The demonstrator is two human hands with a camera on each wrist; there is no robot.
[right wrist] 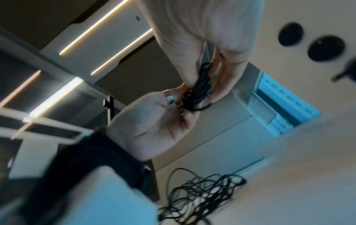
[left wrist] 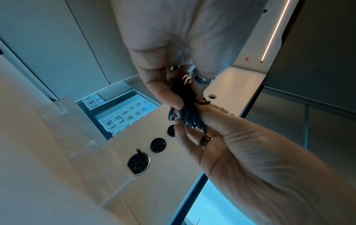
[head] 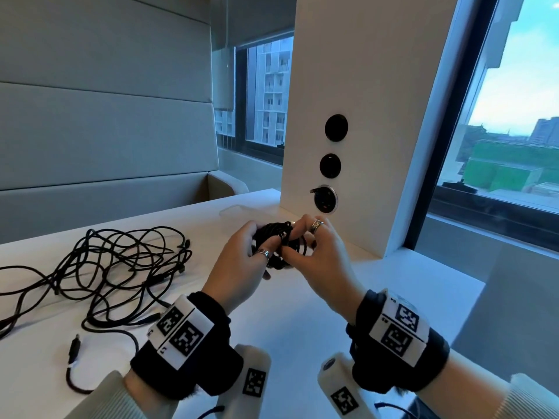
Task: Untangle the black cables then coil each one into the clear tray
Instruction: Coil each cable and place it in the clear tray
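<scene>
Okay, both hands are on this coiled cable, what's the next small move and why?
Probably set the coil into the clear tray. Left hand and right hand already grip a tightly wound bundle above the table, while a tangled pile lies waiting to the left.

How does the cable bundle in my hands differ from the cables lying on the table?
The coiled cable is wound into a tight bundle, gripped off the table by the left hand and right hand. The tangled cables sprawl in loose, crossing loops on the white table, untouched. Both are thin and black.
</scene>
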